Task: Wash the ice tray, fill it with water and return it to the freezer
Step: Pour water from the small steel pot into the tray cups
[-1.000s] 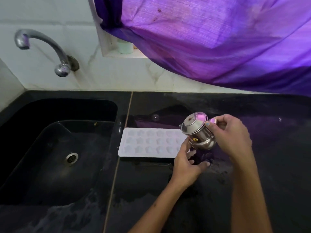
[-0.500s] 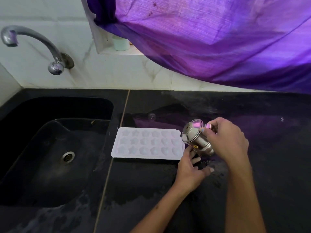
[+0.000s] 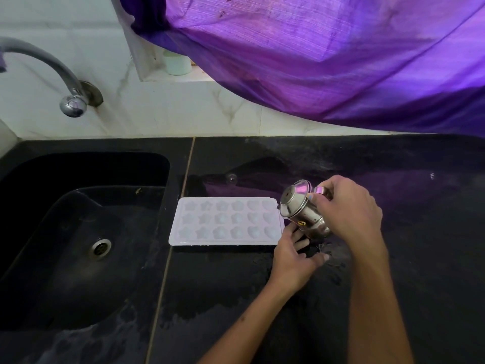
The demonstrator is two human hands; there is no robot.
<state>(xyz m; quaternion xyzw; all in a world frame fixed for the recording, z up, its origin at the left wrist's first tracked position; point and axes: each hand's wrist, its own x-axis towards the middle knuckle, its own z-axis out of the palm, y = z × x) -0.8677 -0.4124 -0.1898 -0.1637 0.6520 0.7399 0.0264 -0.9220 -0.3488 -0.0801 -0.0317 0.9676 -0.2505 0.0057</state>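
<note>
Steel cup (image 3: 301,211) tilted over ice tray (image 3: 225,222) | right hand (image 3: 349,208) grips cup | left hand (image 3: 294,256) spread

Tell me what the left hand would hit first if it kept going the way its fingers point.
Probably the tilted steel cup held in the right hand: the left hand lies at the white ice tray's right end, fingers pointing under it. Depth is unclear.

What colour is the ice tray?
White, tinted faintly lilac; the ice tray shows best in the head view.
</note>
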